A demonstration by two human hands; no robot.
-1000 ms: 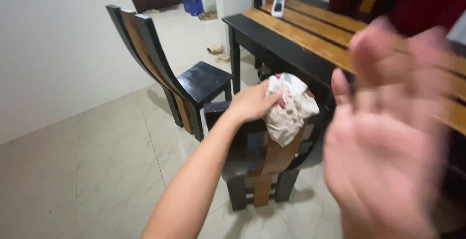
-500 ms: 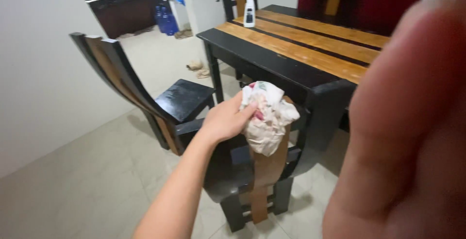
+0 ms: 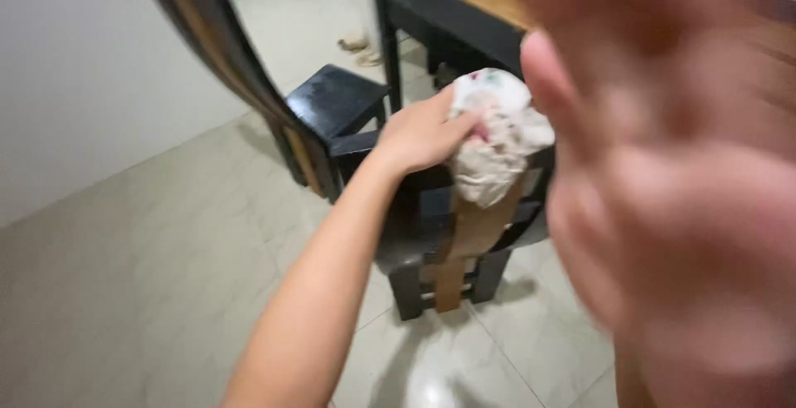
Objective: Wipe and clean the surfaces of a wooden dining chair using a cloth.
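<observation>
My left hand (image 3: 419,132) grips a crumpled white cloth (image 3: 496,136) with red and green print and presses it on the top of a black chair's back (image 3: 464,238), which has a brown centre slat. My right hand (image 3: 672,176) is raised very close to the camera, blurred, fingers spread, holding nothing. It fills the right side of the view and hides most of the table behind it.
A second black and brown chair (image 3: 249,76) stands to the left, its seat facing a black table with wooden planks (image 3: 452,2). Pale floor tiles (image 3: 149,250) lie below, a white wall on the left. Sandals (image 3: 358,43) lie on the floor beyond.
The view has dropped and tilted, so the table top and the bottle left the frame. My right hand stays in front of the lens, now with fingers spread. The left hand keeps the cloth on the chair back.
</observation>
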